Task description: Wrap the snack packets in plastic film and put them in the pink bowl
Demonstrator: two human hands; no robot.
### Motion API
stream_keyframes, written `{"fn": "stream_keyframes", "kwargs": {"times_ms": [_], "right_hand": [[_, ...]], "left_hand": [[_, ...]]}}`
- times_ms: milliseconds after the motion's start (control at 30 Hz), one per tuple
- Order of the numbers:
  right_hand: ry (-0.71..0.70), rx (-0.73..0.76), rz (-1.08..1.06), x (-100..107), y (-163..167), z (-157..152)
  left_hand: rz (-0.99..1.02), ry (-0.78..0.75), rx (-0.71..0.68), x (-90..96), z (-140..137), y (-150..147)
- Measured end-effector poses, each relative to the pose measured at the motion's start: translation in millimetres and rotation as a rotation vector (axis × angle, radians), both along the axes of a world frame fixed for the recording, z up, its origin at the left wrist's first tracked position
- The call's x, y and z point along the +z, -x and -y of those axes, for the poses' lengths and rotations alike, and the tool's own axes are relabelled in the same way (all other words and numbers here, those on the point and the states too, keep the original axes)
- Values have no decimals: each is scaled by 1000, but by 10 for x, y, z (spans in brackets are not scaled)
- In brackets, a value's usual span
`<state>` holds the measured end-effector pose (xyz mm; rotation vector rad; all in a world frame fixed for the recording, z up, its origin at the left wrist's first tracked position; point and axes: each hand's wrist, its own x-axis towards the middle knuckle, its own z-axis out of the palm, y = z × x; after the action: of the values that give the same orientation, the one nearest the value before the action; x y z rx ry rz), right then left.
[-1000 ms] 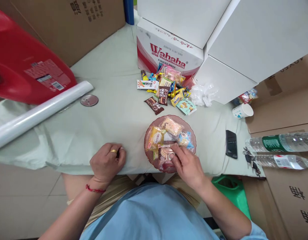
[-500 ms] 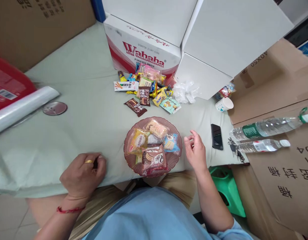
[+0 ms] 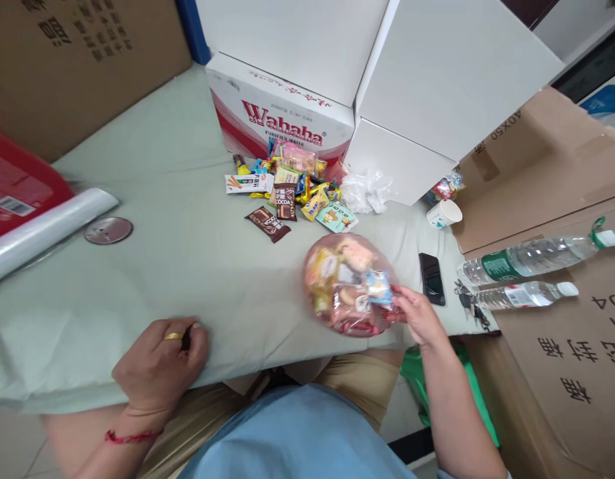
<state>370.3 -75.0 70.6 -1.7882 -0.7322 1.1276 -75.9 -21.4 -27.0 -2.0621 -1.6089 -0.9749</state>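
Note:
My right hand (image 3: 417, 313) grips the right rim of a pinkish, translucent plate (image 3: 310, 293), which is blurred by motion. On the plate lie several wrapped snacks, among them a blue packet (image 3: 379, 286), a brown biscuit packet (image 3: 348, 307) and a yellow packet (image 3: 323, 266). The fingers under the rim are partly hidden. My left hand (image 3: 160, 362), with a gold ring and a red wrist cord, rests closed in a loose fist on the cloth near the front edge, and no object shows in it.
Beyond the plate lies a heap of snacks, including cocoa packets (image 3: 268, 223), before a Wahaha carton (image 3: 282, 123). Crumpled clear plastic (image 3: 368, 191) is beside it. A phone (image 3: 431, 279), keys (image 3: 471, 305), paper cup (image 3: 444, 214) and two bottles (image 3: 531, 256) are right; a round lid (image 3: 108, 230) is left.
My right hand has taken hold of the plate's rim, and the plate with its snacks has moved to the right. My left hand stays closed in nearly the same place.

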Motion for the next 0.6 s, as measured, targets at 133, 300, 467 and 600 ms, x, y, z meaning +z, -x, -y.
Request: {"fn": "stream_keyframes", "kwargs": {"times_ms": [133, 300, 467, 600], "right_hand": [[-69, -265, 108, 85, -662, -60], [-106, -455, 251, 35, -1188, -436], [-97, -463, 374, -119, -1268, -834], [-80, -372, 430, -213, -1190, -994]], "left_hand": [[35, 19, 24, -32, 1, 6], [45, 17, -16, -4, 17, -4], [47, 66, -2, 15, 42, -13], [62, 129, 28, 1, 58, -8]]}}
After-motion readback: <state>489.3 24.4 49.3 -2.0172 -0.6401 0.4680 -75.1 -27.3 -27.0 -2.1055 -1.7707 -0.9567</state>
